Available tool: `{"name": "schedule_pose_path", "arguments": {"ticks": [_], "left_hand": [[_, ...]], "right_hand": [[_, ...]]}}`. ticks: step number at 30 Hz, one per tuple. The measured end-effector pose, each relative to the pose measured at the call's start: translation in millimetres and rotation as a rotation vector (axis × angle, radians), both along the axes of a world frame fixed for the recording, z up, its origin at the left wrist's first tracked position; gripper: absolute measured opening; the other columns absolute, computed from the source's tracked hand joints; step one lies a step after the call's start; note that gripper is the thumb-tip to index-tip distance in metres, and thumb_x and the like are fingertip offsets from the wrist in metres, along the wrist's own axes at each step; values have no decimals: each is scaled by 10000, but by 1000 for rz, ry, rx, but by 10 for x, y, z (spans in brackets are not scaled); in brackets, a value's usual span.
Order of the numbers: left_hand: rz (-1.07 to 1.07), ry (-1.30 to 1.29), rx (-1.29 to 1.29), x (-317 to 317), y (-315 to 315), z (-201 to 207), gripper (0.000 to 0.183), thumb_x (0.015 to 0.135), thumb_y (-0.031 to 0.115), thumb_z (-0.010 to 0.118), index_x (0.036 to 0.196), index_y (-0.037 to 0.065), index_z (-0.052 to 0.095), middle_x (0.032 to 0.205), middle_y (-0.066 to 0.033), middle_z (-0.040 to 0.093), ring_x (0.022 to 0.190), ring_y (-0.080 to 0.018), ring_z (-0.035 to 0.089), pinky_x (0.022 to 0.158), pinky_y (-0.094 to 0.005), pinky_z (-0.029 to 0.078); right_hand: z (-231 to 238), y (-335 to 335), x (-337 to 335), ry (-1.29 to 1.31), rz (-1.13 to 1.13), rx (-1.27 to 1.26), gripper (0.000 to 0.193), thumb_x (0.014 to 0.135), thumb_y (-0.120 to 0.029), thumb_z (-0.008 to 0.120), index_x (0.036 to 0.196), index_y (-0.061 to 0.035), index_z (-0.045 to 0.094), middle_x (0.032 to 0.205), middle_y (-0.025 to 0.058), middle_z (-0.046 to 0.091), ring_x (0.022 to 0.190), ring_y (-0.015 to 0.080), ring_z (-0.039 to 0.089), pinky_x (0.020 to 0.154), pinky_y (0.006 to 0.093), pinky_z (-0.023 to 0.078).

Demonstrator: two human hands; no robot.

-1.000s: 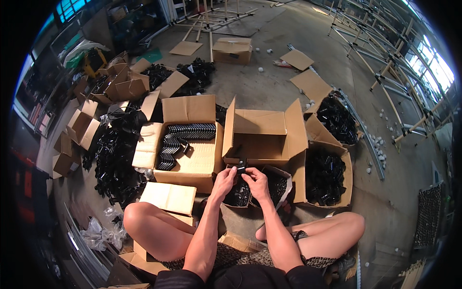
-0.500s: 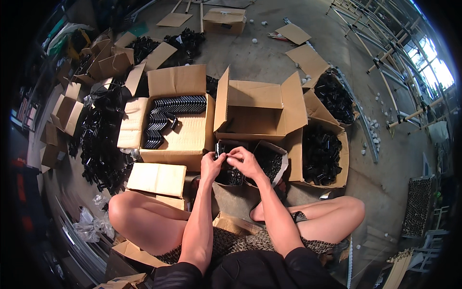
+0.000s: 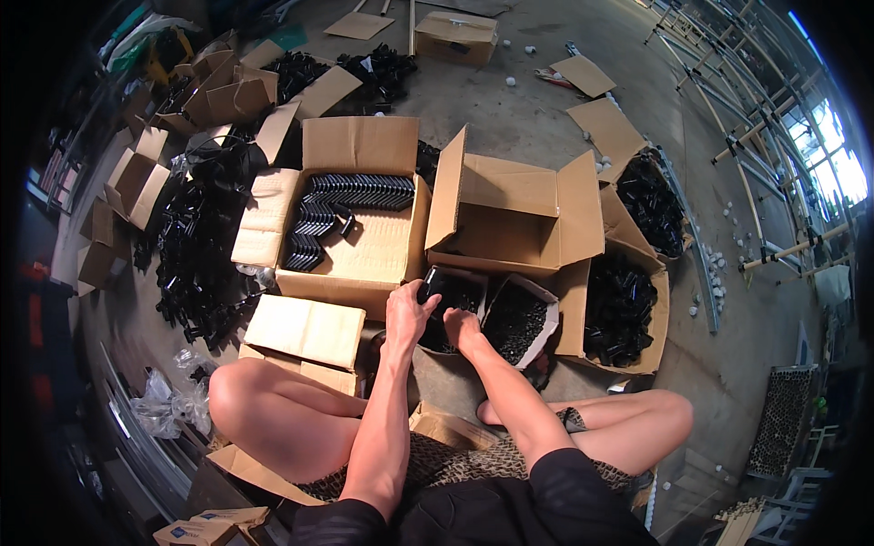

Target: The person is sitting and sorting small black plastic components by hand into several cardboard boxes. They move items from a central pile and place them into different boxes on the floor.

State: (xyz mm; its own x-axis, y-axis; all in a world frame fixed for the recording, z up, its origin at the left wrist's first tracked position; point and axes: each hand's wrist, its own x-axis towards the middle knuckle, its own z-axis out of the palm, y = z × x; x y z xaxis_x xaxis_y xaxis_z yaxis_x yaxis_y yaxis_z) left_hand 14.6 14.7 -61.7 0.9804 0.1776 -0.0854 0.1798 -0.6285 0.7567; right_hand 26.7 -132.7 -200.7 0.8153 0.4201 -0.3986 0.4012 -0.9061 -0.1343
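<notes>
My left hand (image 3: 407,314) grips a black plastic piece (image 3: 428,285) above two small open boxes of little black parts. My right hand (image 3: 462,328) reaches down into the left small box, close to its black parts (image 3: 466,293); its fingertips are hidden. The right small box (image 3: 552,315) holds more small black parts. Beyond my left hand stands a carton (image 3: 364,289) with black bracket-like pieces lined up in rows, one piece lying loose beside them. To its right is an open carton (image 3: 505,246) with a shadowed inside.
A carton (image 3: 663,305) of black pieces stands at the right. Heaps of black pieces (image 3: 196,264) lie on the left floor. A closed-flap carton (image 3: 305,329) sits by my left knee. A metal tube frame (image 3: 737,146) stands far right, with white bits (image 3: 715,287) scattered near it.
My right hand has left the black piece beside my left hand and dropped toward the left small box. My left hand keeps the piece, now tilted. The whole view has shifted slightly.
</notes>
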Motion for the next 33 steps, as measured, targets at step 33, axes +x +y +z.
{"name": "schedule_pose_path", "arguments": {"ticks": [33], "left_hand": [[-10,-346,41,-87,-276,5,438,774,165,790,1157,23,628,974,-185,700,866,-330,691,745,-373,539]], "right_hand": [[538,-368,111,-20,-722,989,102,868,-87,643,828,-19,707,738,67,703,622,150,662,568,279,523]]}}
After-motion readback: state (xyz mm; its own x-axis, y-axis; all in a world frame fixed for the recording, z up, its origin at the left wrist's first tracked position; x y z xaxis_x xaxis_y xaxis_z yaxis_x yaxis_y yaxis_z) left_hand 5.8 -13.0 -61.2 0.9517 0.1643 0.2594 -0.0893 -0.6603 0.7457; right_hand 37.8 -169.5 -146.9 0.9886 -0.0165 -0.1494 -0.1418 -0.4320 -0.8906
